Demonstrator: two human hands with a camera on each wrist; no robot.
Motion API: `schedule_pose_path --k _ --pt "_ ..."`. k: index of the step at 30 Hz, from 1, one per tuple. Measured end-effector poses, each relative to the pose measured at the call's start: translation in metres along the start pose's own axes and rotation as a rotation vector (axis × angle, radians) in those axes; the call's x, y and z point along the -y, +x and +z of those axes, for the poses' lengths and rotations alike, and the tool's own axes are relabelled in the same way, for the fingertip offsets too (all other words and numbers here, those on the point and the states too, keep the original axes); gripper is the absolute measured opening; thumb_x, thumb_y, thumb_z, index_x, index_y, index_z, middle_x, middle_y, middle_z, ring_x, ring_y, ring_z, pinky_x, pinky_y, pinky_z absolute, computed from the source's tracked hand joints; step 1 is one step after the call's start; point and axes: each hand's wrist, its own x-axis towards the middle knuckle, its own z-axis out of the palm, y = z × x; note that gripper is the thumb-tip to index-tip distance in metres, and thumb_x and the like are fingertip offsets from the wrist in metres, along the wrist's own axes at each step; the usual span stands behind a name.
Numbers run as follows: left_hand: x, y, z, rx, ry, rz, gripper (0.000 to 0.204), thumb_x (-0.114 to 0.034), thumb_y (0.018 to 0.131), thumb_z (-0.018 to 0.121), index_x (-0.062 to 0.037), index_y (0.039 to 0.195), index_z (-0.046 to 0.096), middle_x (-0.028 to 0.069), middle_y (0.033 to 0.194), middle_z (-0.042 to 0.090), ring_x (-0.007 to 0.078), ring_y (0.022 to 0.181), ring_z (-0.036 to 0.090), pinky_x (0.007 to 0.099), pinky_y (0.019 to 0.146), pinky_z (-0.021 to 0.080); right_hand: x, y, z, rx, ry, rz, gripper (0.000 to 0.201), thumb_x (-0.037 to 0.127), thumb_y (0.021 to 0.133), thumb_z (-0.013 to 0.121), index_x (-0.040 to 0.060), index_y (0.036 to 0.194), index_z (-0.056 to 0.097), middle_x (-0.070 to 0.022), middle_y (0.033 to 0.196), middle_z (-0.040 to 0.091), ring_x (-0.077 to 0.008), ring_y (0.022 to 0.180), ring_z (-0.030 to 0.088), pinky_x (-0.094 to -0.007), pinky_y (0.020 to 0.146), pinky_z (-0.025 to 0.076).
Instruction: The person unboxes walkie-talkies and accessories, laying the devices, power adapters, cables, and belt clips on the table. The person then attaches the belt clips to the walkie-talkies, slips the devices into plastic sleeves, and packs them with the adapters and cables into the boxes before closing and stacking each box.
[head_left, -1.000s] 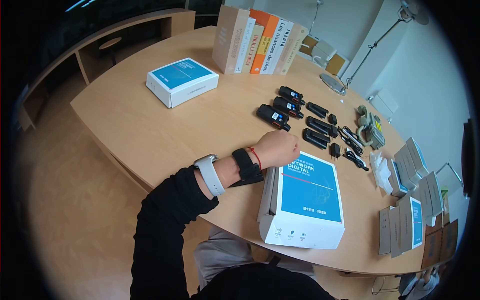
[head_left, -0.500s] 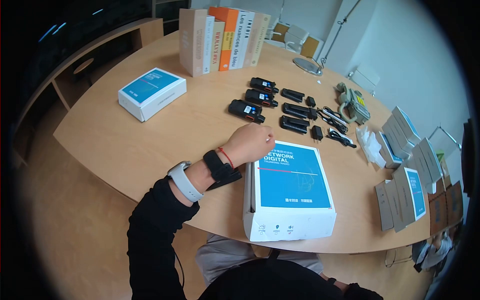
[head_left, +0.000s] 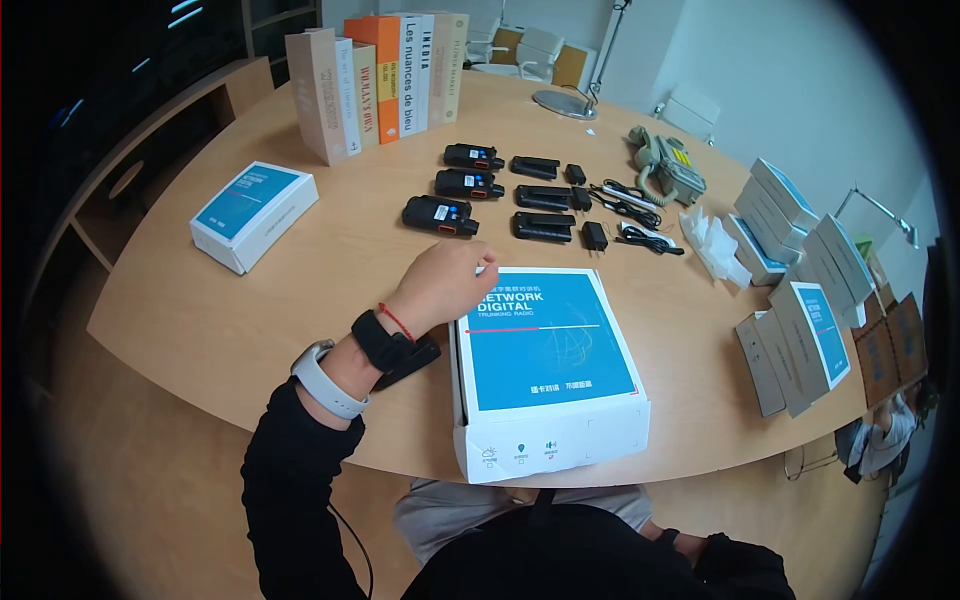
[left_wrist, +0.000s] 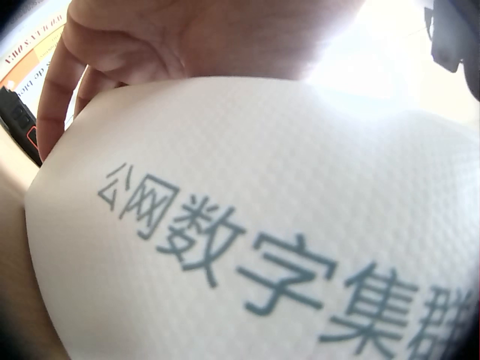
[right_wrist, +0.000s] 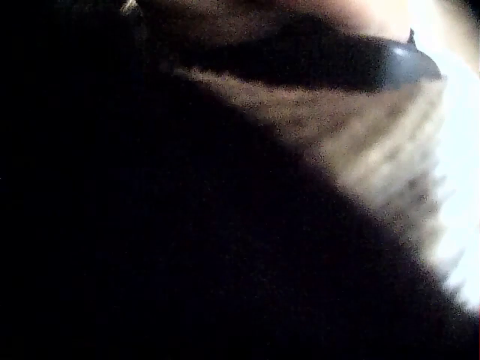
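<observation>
Lowest in my head view, the right hand [head_left: 651, 531] sits by the lap, mostly hidden; its wrist view is dark and blurred, so I can't tell whether it grips anything. Just above, right of the frame's lower centre, the white box [head_left: 550, 350] lies on the table [head_left: 250, 335], blue label up. I see the left hand [head_left: 440, 285] at its upper left corner; from the left wrist, its fingers [left_wrist: 56, 101] curl over the far edge, a narrow hold on the box. A white watch [head_left: 333, 388] rings that wrist.

Farther up, near the frame's centre, I have three radios [head_left: 464, 184], then long black pieces [head_left: 542, 197], adapters [head_left: 593, 236] and cables [head_left: 648, 238] to their right. A second box [head_left: 250, 208] lies at left; opened boxes [head_left: 790, 348] stand at right, a plastic bag [head_left: 715, 250] beside them. Beyond, upper right of centre, is a phone [head_left: 672, 170]. Upper left, books [head_left: 380, 85] stand upright; a lamp [head_left: 567, 104] and chairs [head_left: 540, 52] show at the top.
</observation>
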Motion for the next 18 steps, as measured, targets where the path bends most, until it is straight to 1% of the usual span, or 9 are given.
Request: schedule_pose_path --k 6,12,18 --pt "-0.003 0.001 -0.002 0.036 0.004 -0.035 0.026 -0.022 0.083 0.052 -0.0016 0.092 0.065 0.0179 0.086 0.065 0.0332 0.084 0.062 0.0404 0.076 0.048 -0.001 -0.007 0.014 -0.011 0.036 0.021 0.024 0.017 0.082 0.046 0.0029 0.087 0.064 -0.0135 0.079 0.064 -0.0242 0.073 0.056 -0.0378 0.067 0.044" --pt "-0.001 0.000 0.000 0.012 0.008 -0.010 0.026 -0.023 0.084 0.052 -0.0015 0.093 0.064 0.0182 0.086 0.065 0.0333 0.082 0.062 0.0401 0.076 0.049 0.000 -0.013 0.018 -0.015 0.048 0.040 0.024 0.017 0.082 0.045 0.0027 0.087 0.064 -0.0136 0.079 0.064 -0.0241 0.073 0.056 -0.0378 0.067 0.044" --pt "-0.001 0.001 -0.002 0.035 0.012 -0.021 0.027 -0.023 0.084 0.052 -0.0015 0.095 0.064 0.0187 0.088 0.065 0.0332 0.082 0.063 0.0396 0.076 0.049 0.001 -0.014 0.019 -0.020 0.052 0.047 0.024 0.017 0.082 0.045 0.0025 0.087 0.064 -0.0137 0.079 0.064 -0.0240 0.073 0.056 -0.0378 0.067 0.044"
